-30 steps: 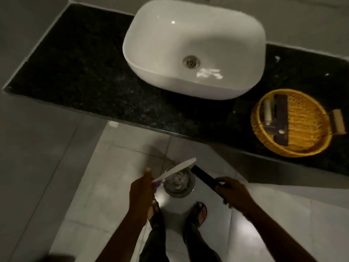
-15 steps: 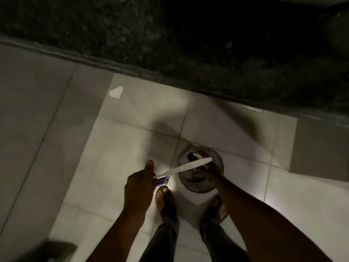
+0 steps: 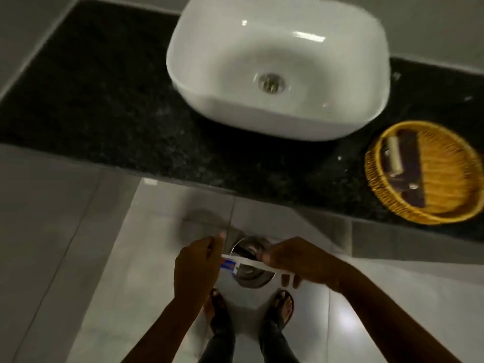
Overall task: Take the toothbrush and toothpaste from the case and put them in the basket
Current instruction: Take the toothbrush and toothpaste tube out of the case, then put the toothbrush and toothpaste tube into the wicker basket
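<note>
A slim white toothbrush point(image 3: 251, 263) is held level between both hands, low in the view above the floor. My left hand point(image 3: 196, 268) pinches its left end together with a small blue and red toothpaste tube point(image 3: 228, 265). My right hand point(image 3: 301, 260) is closed around the toothbrush's right end. The yellow woven basket point(image 3: 429, 218) sits on the black counter at the right, far from both hands. It holds a dark box point(image 3: 413, 184) and a cream roll point(image 3: 394, 155). I see no case in either hand.
A white basin point(image 3: 235, 111) stands on the black stone counter point(image 3: 104, 100). A round metal bin point(image 3: 251, 280) sits on the pale tiled floor right under the hands. My sandalled feet point(image 3: 217, 307) are just behind it.
My right hand held a dark piece, reached down to the bin, and now grips the toothbrush's right end without it. The view swung down to the floor and back up.
</note>
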